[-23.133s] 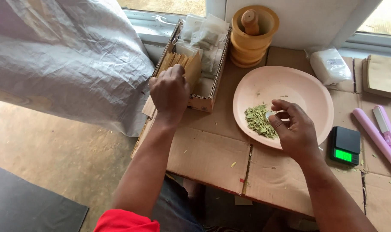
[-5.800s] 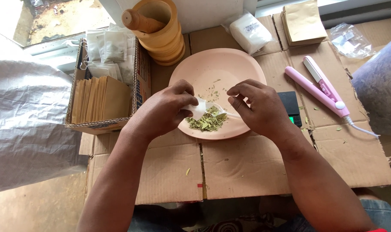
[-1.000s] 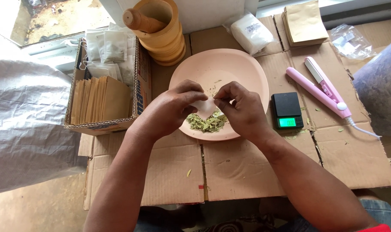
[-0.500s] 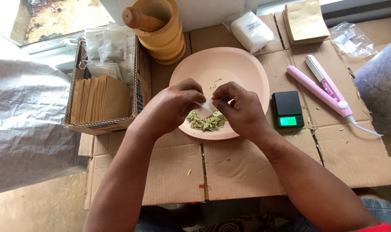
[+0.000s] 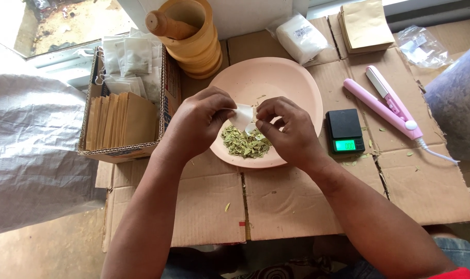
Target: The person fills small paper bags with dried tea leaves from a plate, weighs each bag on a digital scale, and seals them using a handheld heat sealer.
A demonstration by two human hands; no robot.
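Observation:
Over a pink plate my left hand pinches a small white paper sachet by its left edge. My right hand grips the sachet's right side and also holds a small white spoon-like piece at its mouth. A pile of dried green leaves lies on the plate's near part, just under both hands.
A cardboard box of brown envelopes and white sachets stands at left. A wooden mortar with pestle is behind the plate. A small black scale, a pink heat sealer, brown envelopes and grey sacks surround the cardboard-covered table.
Both hands have stayed over the plate with the sachet between them; the fingers shifted only slightly in the last second.

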